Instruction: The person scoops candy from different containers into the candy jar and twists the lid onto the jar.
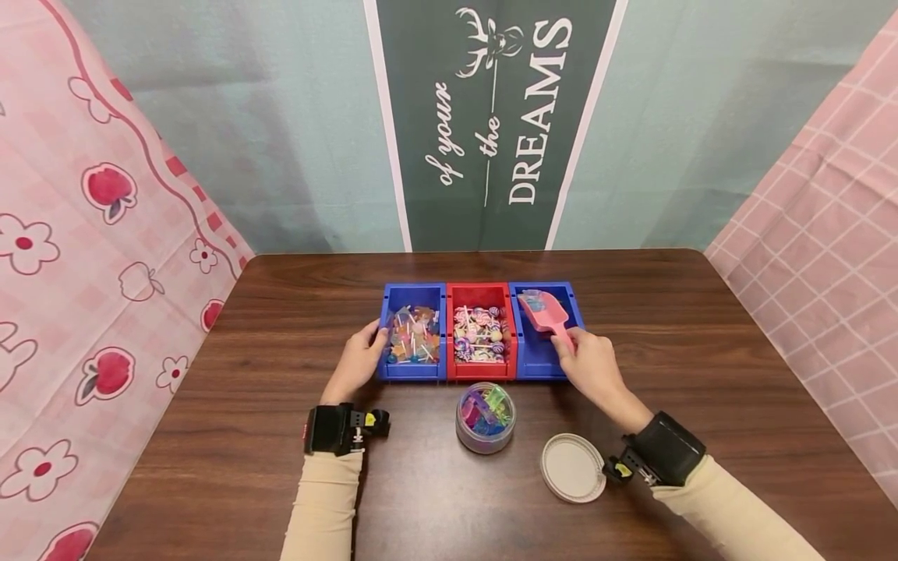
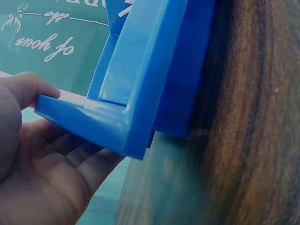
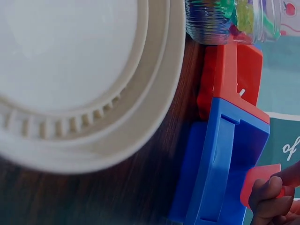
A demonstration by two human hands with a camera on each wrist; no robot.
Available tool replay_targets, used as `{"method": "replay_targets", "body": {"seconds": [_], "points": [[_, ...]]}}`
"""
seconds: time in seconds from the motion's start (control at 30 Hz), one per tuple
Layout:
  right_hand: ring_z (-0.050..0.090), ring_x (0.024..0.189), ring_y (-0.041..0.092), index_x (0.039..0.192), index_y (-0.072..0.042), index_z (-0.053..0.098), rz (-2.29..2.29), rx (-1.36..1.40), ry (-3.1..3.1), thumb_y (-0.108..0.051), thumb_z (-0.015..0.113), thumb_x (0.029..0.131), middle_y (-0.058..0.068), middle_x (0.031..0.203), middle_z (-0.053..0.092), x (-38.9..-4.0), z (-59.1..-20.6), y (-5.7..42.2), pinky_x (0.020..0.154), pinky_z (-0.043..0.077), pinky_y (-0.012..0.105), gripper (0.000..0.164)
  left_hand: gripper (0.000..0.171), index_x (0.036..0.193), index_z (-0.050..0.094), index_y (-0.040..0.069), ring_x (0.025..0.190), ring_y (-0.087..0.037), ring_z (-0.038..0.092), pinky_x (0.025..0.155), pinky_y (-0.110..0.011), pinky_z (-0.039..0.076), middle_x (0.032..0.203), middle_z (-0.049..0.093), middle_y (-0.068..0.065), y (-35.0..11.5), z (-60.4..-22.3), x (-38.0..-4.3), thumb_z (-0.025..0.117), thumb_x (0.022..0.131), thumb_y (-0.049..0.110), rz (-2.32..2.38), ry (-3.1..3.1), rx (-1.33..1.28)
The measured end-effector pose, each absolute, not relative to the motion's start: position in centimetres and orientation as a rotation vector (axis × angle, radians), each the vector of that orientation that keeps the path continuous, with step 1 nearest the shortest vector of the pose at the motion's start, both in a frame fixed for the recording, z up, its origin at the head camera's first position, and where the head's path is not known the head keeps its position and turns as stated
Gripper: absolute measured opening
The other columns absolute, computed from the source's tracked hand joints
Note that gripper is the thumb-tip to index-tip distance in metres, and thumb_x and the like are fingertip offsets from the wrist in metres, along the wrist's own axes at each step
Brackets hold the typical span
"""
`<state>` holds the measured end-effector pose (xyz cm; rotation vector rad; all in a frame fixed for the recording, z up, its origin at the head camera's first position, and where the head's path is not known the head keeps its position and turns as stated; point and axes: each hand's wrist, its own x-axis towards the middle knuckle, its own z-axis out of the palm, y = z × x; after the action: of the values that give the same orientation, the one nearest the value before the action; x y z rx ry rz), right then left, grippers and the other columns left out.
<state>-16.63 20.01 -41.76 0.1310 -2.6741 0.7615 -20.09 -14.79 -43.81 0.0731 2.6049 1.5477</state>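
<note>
My right hand (image 1: 592, 366) grips the handle of a pink scoop (image 1: 549, 314), which carries a few clear blue pieces (image 1: 535, 299). The scoop is over the right-hand blue bin (image 1: 542, 360); in the right wrist view the fingers (image 3: 274, 197) curl round its handle. At the far left of the row, my left hand (image 1: 358, 362) holds the side wall of another blue bin (image 1: 412, 294), thumb on the rim and fingers outside. That bin holds small translucent candy-like charms (image 1: 415, 335). Between the two stands a red bin (image 1: 480, 294) of tiny lollipops (image 1: 480, 331).
In front of the bins stands an uncapped clear jar (image 1: 486, 421) with colourful translucent pieces inside. A round white lid (image 1: 573, 467) lies to its right, near my right wrist. All of this is on a dark wood table (image 1: 252, 467), with curtains (image 1: 295, 132) behind it.
</note>
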Motion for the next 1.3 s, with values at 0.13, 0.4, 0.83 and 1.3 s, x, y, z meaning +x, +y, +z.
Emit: {"method": "replay_targets", "body": {"seconds": [0.13,0.4,0.83,1.3], "points": [[0.044,0.048,0.022,0.083,0.009,0.066,0.778,0.142,-2.625,-0.008,0.066,0.083,0.010,0.052,0.049,-16.1,-41.9,20.5,0.043,0.032,0.030,0.017,0.047,0.141,0.037,-0.005,0.112,-0.033,0.052,0.103,-0.054,0.040,0.134,0.051,-0.028,-14.7,-43.9,-20.1,0.038,0.101,0.021,1.552,2.610,0.085],[0.046,0.043,0.015,0.086,0.006,0.066,0.850,0.160,-2.534,-0.007,0.066,0.084,0.011,0.053,0.058,-15.6,-42.2,21.8,0.038,0.038,0.029,0.014,0.048,0.141,0.036,-0.005,0.112,-0.033,0.052,0.103,-0.054,0.039,0.134,0.050,-0.028,-14.8,-44.0,-20.1,0.038,0.101,0.022,1.565,2.598,0.090],[0.048,0.043,0.002,0.095,0.007,0.064,0.992,0.263,-2.532,-0.007,0.063,0.087,0.013,0.059,0.061,-15.2,-42.2,23.7,0.036,0.040,0.017,0.016,0.048,0.141,0.037,-0.004,0.109,-0.034,0.053,0.102,-0.055,0.041,0.133,0.051,-0.029,-15.0,-44.1,-20.0,0.038,0.101,0.022,1.567,2.595,0.094],[0.049,0.044,0.009,0.097,0.009,0.064,0.930,0.277,-2.592,-0.007,0.065,0.086,0.012,0.055,0.059,-15.1,-41.8,24.4,0.037,0.041,0.025,0.019,0.047,0.140,0.038,-0.006,0.112,-0.034,0.052,0.101,-0.055,0.041,0.133,0.051,-0.029,-15.0,-44.1,-20.2,0.039,0.101,0.020,1.542,2.649,0.117]]}}
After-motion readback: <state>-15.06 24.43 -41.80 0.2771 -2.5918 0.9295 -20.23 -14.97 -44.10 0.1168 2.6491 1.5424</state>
